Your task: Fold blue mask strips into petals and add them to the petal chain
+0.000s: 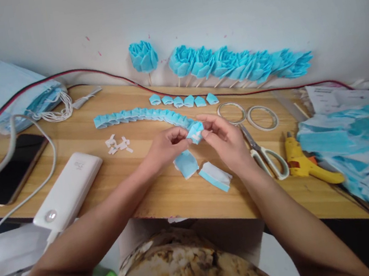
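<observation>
"What's held?"

"One folded blue piece [195,132], at the right end of the curved row [137,114]. Left hand [165,149] and right hand [229,142] pinch it from either side, fingers [181,145] nearly closed."

"Counts?"

"Six small folds [188,101] beyond, two cut scraps [186,164] nearer, two tape rolls [269,128], one pair of scissors [259,148], one glue gun [303,167]."

"Writing?"

"The power bank's [68,189] marking is unreadable."

"Arms?"

"Both forearms [106,220] converge over the bench [166,201]."
</observation>
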`<state>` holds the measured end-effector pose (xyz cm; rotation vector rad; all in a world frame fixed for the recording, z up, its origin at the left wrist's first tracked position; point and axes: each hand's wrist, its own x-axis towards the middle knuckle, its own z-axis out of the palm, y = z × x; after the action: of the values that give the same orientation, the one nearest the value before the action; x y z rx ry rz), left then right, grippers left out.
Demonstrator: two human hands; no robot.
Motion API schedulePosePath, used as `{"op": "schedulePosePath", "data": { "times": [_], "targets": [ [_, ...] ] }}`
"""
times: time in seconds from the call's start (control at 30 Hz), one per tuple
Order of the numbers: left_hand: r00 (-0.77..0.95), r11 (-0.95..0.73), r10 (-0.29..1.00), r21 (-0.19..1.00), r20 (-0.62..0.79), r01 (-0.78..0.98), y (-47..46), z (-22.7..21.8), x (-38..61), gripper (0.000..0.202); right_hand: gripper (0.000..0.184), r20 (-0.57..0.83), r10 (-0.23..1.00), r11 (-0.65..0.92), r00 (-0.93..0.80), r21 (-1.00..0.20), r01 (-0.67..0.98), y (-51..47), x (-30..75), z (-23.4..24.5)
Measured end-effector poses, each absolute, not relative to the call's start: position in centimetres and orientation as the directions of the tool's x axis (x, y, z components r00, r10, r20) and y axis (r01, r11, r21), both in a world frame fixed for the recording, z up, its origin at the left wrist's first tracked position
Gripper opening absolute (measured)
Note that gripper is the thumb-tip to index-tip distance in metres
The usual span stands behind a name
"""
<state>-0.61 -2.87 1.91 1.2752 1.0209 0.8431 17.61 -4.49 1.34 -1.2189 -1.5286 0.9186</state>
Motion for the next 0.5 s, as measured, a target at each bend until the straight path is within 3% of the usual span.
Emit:
{"op": "schedulePosePath", "data": {
  "times": [0.13,0.2,0.5],
  "targets": [
    [0.289,0.125,0.947,0.99,-0.14,0.068,-2.73,1.94,-0.73,0.012,0.009,0.468,0.883,0.413,-0.035,-0.739,0.532,-4.85,17.56,1.95],
    [0.282,0.112,0.951,0.991,-0.128,0.073,-2.71,1.83,-0.76,0.013,0.01,0.544,0.832,0.482,-0.105,-0.618,0.621,-4.95,17.4,2.12],
    [0.331,0.042,0.942,0.997,-0.058,0.057,-2.87,1.5,-0.74,0.013,0.013,0.518,0.819,0.53,-0.247,-0.518,0.671,-4.72,17.45,1.4]
  ]
}}
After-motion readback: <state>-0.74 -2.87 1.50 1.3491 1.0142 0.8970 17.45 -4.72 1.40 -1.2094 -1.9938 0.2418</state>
